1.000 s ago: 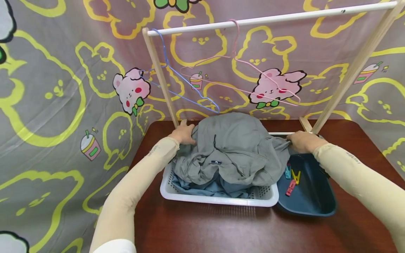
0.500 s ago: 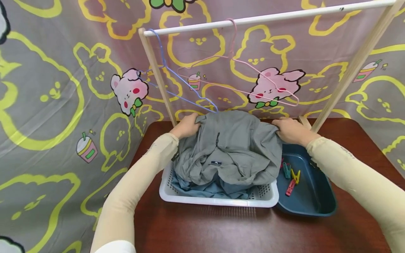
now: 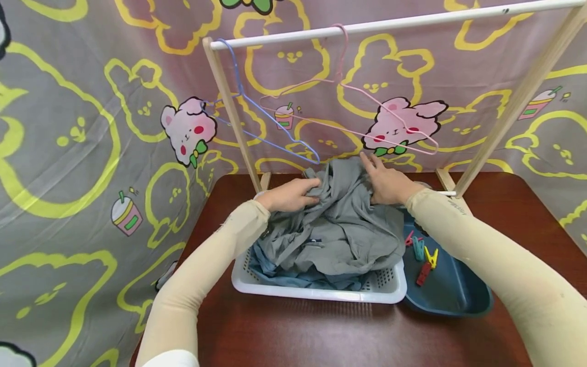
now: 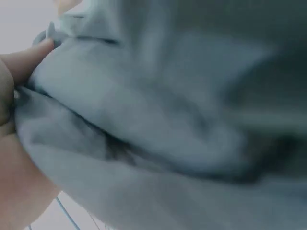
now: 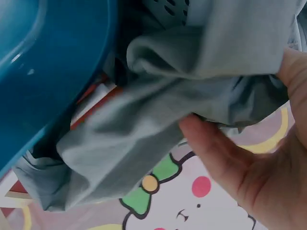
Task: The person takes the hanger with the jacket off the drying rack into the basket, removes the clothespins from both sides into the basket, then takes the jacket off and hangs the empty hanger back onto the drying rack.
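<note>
A crumpled grey garment (image 3: 348, 234) with a small dark label lies heaped in a white perforated basket (image 3: 316, 294), over blue cloth (image 3: 293, 278). My left hand (image 3: 289, 195) grips bunched folds at the heap's upper left, thumb and fingers on either side of the cloth. Against the upper right side, my right hand (image 3: 390, 183) presses with its fingers stretched up and its thumb apart. In the right wrist view, the thumb (image 5: 211, 143) touches a hanging fold, and cloth hides part of the other fingers. Blurred grey folds fill most of the left wrist view.
A dark blue tub (image 3: 468, 300) with several coloured clothespins (image 3: 424, 255) stands right of the basket. Behind, a rack with a white bar (image 3: 412, 23) carries a blue hanger (image 3: 275, 122) and a pink hanger (image 3: 367, 94). Patterned fabric (image 3: 91, 153) hangs around the brown table (image 3: 293, 331).
Both hands have moved inward from the garment's outer upper edges, bunching its top into narrower folds. The basket, tub and hangers have stayed in place.
</note>
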A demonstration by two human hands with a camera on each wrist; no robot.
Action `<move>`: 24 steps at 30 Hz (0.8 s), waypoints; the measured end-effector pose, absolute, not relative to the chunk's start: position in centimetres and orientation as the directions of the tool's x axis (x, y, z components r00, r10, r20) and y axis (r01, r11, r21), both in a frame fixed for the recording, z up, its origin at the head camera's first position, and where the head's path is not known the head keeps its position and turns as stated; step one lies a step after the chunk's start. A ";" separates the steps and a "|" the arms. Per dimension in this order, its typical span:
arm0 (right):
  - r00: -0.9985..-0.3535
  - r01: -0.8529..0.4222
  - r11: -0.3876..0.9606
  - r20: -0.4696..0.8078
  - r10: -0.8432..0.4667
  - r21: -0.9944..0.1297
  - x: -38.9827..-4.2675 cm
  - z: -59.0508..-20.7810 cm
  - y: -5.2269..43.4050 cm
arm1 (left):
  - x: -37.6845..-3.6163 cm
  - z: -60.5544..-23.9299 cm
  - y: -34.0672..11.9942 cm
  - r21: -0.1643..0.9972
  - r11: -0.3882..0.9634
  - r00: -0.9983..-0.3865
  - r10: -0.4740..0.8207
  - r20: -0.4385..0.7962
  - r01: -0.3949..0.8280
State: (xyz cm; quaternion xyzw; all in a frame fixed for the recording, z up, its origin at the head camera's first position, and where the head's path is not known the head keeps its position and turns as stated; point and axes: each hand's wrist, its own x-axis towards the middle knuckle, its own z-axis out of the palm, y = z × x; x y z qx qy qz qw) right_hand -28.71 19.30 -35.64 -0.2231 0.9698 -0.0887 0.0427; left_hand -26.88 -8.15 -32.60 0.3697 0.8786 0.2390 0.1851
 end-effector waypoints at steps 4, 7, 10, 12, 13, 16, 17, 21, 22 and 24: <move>-0.831 -0.555 0.826 0.018 -0.556 -0.100 -29.2 -35.7 18.5 | -26.2 -33.4 -7.6 0.522 0.577 -0.573 0.797 -0.192 0.628; -0.782 -0.623 0.778 0.036 -0.623 -0.076 -29.4 -35.5 17.9 | -26.0 -33.9 -7.2 0.514 0.546 -0.544 0.821 -0.172 0.662; -0.768 -0.640 0.766 0.014 -0.640 -0.067 -29.5 -35.4 17.4 | -26.1 -34.0 -7.0 0.513 0.531 -0.537 0.830 -0.154 0.674; -0.770 -0.638 0.768 0.019 -0.638 -0.057 -29.4 -35.4 17.1 | -26.1 -34.1 -7.0 0.482 0.545 -0.550 0.822 -0.147 0.686; -0.776 -0.630 0.774 0.027 -0.630 -0.054 -29.3 -35.4 17.1 | -26.1 -34.1 -7.0 0.461 0.564 -0.570 0.809 -0.141 0.686; -0.796 -0.605 0.792 0.111 -0.596 -0.082 -29.1 -35.4 17.1 | -26.0 -34.2 -7.2 0.405 0.664 -0.684 0.720 -0.117 0.629; -0.800 -0.597 0.795 0.148 -0.581 -0.106 -28.9 -35.3 17.2 | -26.0 -34.3 -7.3 0.402 0.704 -0.730 0.673 -0.117 0.585; -0.801 -0.589 0.780 0.279 -0.529 -0.211 -28.2 -34.8 17.1 | -26.3 -34.7 -7.8 0.454 0.801 -0.852 0.501 -0.150 0.391; -0.801 -0.590 0.773 0.295 -0.521 -0.235 -27.9 -34.6 17.0 | -26.4 -34.8 -7.8 0.467 0.808 -0.861 0.480 -0.166 0.360; -0.793 -0.601 0.750 0.322 -0.517 -0.275 -27.0 -34.3 16.5 | -26.5 -35.0 -7.6 0.485 0.813 -0.865 0.462 -0.198 0.323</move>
